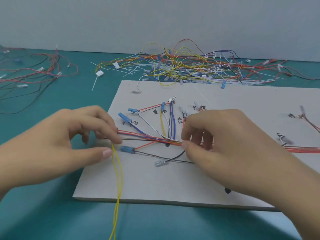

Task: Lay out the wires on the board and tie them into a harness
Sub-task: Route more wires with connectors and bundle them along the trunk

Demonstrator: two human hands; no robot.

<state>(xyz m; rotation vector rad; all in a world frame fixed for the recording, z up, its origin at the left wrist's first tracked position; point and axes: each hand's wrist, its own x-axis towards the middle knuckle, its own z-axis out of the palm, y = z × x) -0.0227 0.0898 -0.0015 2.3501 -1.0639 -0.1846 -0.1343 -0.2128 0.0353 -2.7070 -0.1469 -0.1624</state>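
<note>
Head view: right hand (pixel 225 149) pinches the wire bundle (pixel 150 138) between thumb and curled fingers around mid-board. Left hand (pixel 69 135) has its fingers curled onto the bundle's left ends, right at the left edge of the board (pixel 155 184), thumb apart below. A yellow wire (pixel 119 179) drops from there over the front edge onto the teal table (pixel 52 213). Plain board surface runs from the hands to that front edge, and a loose wire pile (pixel 181 66) crowds the back edge.
</note>
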